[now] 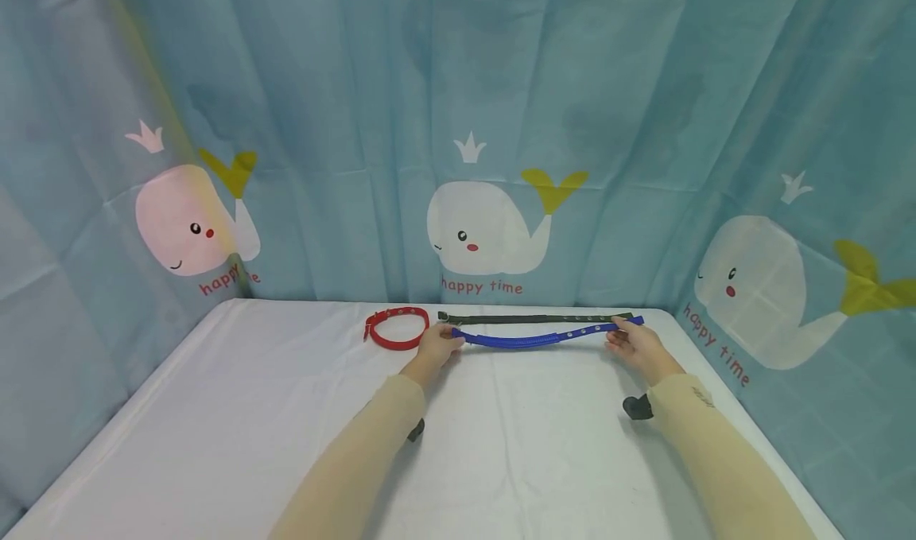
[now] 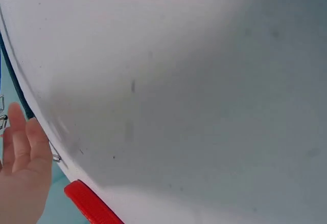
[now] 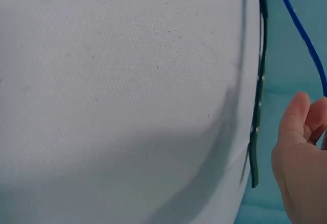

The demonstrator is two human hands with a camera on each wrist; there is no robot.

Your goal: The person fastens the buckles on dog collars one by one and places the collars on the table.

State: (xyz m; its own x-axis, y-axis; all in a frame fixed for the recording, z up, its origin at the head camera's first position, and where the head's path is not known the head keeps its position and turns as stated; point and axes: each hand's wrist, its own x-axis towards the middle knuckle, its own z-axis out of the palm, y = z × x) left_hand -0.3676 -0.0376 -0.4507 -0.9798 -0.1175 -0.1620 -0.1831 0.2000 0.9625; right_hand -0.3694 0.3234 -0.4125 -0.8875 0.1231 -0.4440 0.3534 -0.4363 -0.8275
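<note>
A blue buckle collar (image 1: pixel 515 341) with metal eyelets is stretched out and sagging slightly between both hands. My left hand (image 1: pixel 435 347) pinches its buckle end, and my right hand (image 1: pixel 637 343) pinches the strap near the eyelet end, whose blue tip pokes out past the fingers. Just behind it a dark green collar (image 1: pixel 515 319) lies straight along the table's far side. To the left of my left hand, a red collar (image 1: pixel 398 344) is buckled into a loop. In the right wrist view the blue strap (image 3: pixel 306 37) hangs above the table surface.
All of this is on a table with a white cloth (image 1: pixel 236 413). A light blue curtain (image 1: pixel 401 126) printed with whales stands behind and along the sides. Dark wrist camera parts (image 1: pixel 637 407) jut from under the sleeves.
</note>
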